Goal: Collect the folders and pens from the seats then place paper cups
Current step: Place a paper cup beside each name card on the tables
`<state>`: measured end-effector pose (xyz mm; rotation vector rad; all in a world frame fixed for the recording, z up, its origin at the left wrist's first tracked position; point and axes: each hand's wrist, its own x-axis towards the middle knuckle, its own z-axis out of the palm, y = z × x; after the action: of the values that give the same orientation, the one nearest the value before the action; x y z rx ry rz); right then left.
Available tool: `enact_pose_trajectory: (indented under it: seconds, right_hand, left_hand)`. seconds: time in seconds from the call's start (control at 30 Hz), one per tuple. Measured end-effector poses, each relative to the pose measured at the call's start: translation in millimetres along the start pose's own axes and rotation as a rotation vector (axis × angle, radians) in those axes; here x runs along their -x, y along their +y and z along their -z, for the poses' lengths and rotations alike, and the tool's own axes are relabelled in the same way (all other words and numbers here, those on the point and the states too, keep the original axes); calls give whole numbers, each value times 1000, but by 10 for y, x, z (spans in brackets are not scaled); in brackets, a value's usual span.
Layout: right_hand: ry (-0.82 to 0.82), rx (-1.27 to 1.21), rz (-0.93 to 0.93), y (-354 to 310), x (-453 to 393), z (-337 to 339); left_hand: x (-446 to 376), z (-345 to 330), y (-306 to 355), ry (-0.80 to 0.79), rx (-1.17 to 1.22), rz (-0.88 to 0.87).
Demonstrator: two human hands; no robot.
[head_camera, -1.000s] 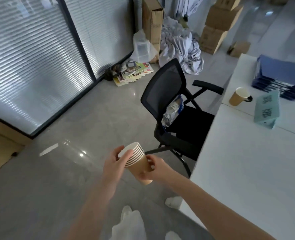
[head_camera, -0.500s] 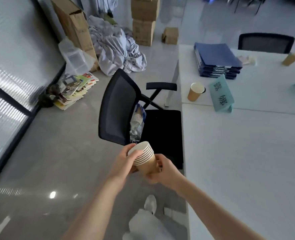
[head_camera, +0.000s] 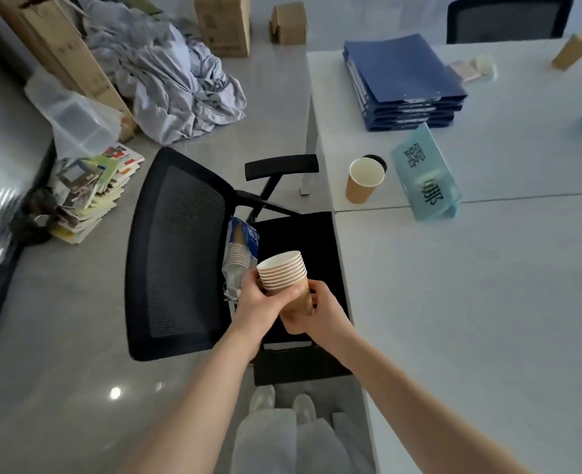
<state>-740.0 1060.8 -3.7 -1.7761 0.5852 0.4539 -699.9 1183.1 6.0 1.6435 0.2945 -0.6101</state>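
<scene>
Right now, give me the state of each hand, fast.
Left hand: closed on the upper part of the stack of paper cups.
Right hand: closed round the base of the same stack.

The white table (head_camera: 470,302) carries stacked blue folders (head_camera: 404,83), a paper cup (head_camera: 363,183) and a teal name card (head_camera: 426,179).

A black chair (head_camera: 180,254) stands left of the fingers. Beyond it, crumpled sheets (head_camera: 176,80) lie between cardboard boxes (head_camera: 222,23), with a pile of magazines (head_camera: 91,189) far left. A teal sign (head_camera: 426,179) stands on the table (head_camera: 487,302), upper right.
</scene>
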Motion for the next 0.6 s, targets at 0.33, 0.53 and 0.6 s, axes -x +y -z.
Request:
enact_pose_trajectory:
  seconds: [0.33, 0.53, 0.6]
  right_hand:
    - [75, -95, -199, 396, -1143, -139]
    - [65, -94, -304, 885, -1885, -478]
    - [72, -123, -323, 1060, -2076, -612]
  left_hand:
    - [-1545, -103, -415, 9, -184, 110]
    - [-2318, -48, -941, -17, -330, 169]
    - [-2496, -18, -1125, -37, -363, 173]
